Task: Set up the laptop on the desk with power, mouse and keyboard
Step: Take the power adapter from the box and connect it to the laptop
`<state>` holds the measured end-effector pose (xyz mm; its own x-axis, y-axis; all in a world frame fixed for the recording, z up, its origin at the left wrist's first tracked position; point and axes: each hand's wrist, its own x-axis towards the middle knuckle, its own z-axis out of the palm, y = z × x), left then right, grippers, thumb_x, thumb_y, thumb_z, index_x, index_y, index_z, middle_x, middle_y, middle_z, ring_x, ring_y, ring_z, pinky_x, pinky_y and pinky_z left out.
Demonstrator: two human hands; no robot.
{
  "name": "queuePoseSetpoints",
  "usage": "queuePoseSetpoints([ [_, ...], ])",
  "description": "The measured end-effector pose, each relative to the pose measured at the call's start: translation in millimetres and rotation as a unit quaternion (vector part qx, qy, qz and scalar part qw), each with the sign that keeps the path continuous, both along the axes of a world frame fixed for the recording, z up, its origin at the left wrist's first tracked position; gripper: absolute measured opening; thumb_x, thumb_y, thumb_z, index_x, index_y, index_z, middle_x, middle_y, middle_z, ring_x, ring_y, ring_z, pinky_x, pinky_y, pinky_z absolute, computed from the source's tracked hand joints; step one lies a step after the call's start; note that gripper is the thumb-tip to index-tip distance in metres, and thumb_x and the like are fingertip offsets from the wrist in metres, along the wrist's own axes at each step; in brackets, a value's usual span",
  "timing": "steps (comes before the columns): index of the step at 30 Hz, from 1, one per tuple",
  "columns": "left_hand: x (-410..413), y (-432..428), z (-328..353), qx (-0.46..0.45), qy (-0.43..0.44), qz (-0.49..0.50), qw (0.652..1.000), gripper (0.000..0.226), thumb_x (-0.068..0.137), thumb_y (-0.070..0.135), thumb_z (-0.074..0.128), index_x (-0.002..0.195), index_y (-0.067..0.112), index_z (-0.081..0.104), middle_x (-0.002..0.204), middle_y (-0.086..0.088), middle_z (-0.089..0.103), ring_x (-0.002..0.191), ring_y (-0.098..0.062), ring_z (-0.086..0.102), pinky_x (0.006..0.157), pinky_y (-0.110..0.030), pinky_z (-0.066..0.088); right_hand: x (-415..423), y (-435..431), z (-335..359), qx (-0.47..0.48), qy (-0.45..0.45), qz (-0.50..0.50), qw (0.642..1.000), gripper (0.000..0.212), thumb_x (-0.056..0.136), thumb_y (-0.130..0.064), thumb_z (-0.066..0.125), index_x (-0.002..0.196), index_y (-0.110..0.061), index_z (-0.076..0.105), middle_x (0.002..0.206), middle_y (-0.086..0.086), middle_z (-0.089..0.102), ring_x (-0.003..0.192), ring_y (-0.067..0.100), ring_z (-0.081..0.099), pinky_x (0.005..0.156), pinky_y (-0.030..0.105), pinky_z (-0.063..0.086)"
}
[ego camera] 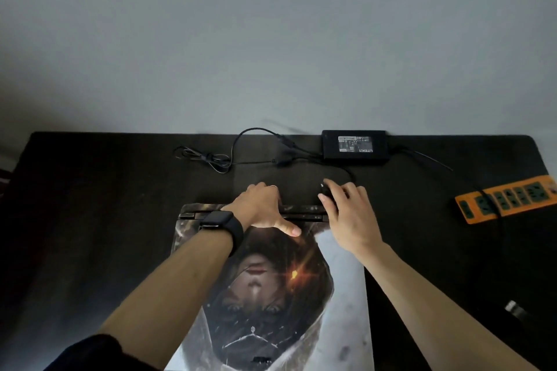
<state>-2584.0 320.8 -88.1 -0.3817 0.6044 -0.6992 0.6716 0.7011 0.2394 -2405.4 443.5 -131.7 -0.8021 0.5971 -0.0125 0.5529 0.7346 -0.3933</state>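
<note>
Head view of a dark desk (90, 190) set against a pale wall (271, 39). The closed laptop (271, 295) lies at the near middle of the desk, its lid covered by a printed picture and its hinge edge on the far side.

Left hand (259, 208): laid over the far edge of the laptop. The fingers bend down over that edge and the thumb lies straight on the lid, so the hand holds the laptop by its rear. A black watch (223, 224) sits on the wrist.

Right hand (349, 214): at the far right corner of the laptop, thumb and fingers pinched on a small black plug (325, 188). Its cable (346, 171) runs back toward the black power brick (355, 146) at the far edge of the desk. More thin cable lies looped to the left of the brick.

An orange power strip (509, 202) lies at the right, cut off by the picture's edge, with a dark lead crossing it.

Hidden or unclear:
- The left fingertips are out of sight behind the laptop.
- Whether the plug touches a socket cannot be told.
- The laptop's near edge is cut off at the bottom.
- A small shiny object (512, 307) at the near right is too blurred to identify.
</note>
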Motion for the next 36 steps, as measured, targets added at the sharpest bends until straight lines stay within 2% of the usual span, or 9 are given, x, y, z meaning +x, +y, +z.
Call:
queuePoseSetpoints([
  [3,-2.7,2.8,10.1,-0.021,-0.044,0.004,0.999,0.082,0.042,0.081,0.078,0.085,0.012,0.069,0.082,-0.002,0.068,0.083,-0.023,0.064,0.067,-0.033,0.053,2.0,2.8,16.2,-0.011,0.024,0.013,1.000,0.066,0.103,-0.055,0.023,0.138,-0.011,0.056,0.099,0.005,0.062,0.088,0.024,0.054,0.080,0.041,0.053],
  [6,-2.6,-2.7,26.4,0.002,-0.030,-0.016,0.999,0.075,0.047,0.083,0.075,0.081,0.017,0.061,0.080,0.002,0.063,0.076,-0.017,0.059,0.061,-0.032,0.047,1.5,15.2,52.2,-0.055,0.037,0.019,0.998,0.053,0.103,-0.049,0.035,0.144,-0.019,0.049,0.101,-0.003,0.064,0.094,0.018,0.058,0.083,0.032,0.050],
  [10,15.9,-18.6,54.6,0.040,0.010,-0.002,0.999,0.078,0.046,0.086,0.070,0.097,0.028,0.057,0.096,0.008,0.053,0.089,-0.018,0.057,0.077,-0.037,0.050,5.6,25.0,96.8,-0.152,0.035,0.011,0.988,0.022,0.100,-0.047,0.048,0.110,-0.028,0.052,0.077,-0.012,0.071,0.068,0.004,0.066,0.069,0.033,0.055],
  [12,29.7,-26.4,70.1,0.053,0.024,0.025,0.998,0.070,0.048,0.083,0.072,0.094,0.033,0.056,0.093,0.011,0.059,0.088,-0.017,0.059,0.075,-0.035,0.048,8.0,20.3,115.6,-0.197,0.033,0.011,0.980,0.019,0.098,-0.046,0.054,0.107,-0.030,0.061,0.076,-0.014,0.072,0.071,0.003,0.064,0.067,0.024,0.050],
  [16,55.7,-46.8,101.4,0.101,0.083,0.035,0.991,0.064,0.051,0.080,0.072,0.092,0.034,0.055,0.080,0.015,0.059,0.082,-0.014,0.056,0.079,-0.032,0.035,11.8,-4.2,141.6,-0.156,0.026,0.104,0.982,0.028,0.101,-0.041,0.049,0.126,-0.043,0.063,0.080,-0.014,0.064,0.092,0.012,0.049,0.081,0.024,0.041],
  [18,64.1,-57.5,109.3,0.130,0.102,0.039,0.986,0.065,0.052,0.081,0.071,0.095,0.035,0.055,0.080,0.017,0.056,0.085,-0.012,0.058,0.085,-0.030,0.031,13.4,-17.1,146.4,-0.139,0.016,0.141,0.980,0.029,0.103,-0.038,0.045,0.128,-0.043,0.061,0.081,-0.013,0.058,0.094,0.014,0.044,0.082,0.018,0.036],
  [21,69.4,-67.9,111.0,0.162,0.128,0.041,0.978,0.072,0.052,0.085,0.067,0.102,0.035,0.058,0.083,0.018,0.054,0.093,-0.007,0.059,0.089,-0.028,0.028,17.0,-25.6,150.0,-0.121,-0.018,0.159,0.980,0.030,0.104,-0.037,0.042,0.127,-0.040,0.061,0.089,-0.014,0.059,0.101,0.015,0.042,0.084,0.024,0.037],
  [26,75.5,-82.7,112.0,0.205,0.167,0.039,0.964,0.077,0.055,0.087,0.062,0.109,0.032,0.060,0.092,0.015,0.062,0.096,-0.007,0.059,0.094,-0.029,0.030,16.3,-32.8,156.8,-0.114,-0.013,0.175,0.978,0.029,0.104,-0.034,0.044,0.125,-0.032,0.063,0.095,-0.010,0.061,0.100,0.018,0.042,0.088,0.032,0.040],
  [36,77.9,-83.7,112.0,0.222,0.173,0.032,0.959,0.081,0.056,0.087,0.061,0.115,0.032,0.060,0.097,0.014,0.064,0.101,-0.008,0.059,0.097,-0.031,0.029,5.5,-37.0,164.9,-0.132,-0.042,0.190,0.972,0.025,0.103,-0.036,0.043,0.115,-0.035,0.064,0.076,-0.014,0.051,0.087,0.015,0.041,0.080,0.022,0.035],
])
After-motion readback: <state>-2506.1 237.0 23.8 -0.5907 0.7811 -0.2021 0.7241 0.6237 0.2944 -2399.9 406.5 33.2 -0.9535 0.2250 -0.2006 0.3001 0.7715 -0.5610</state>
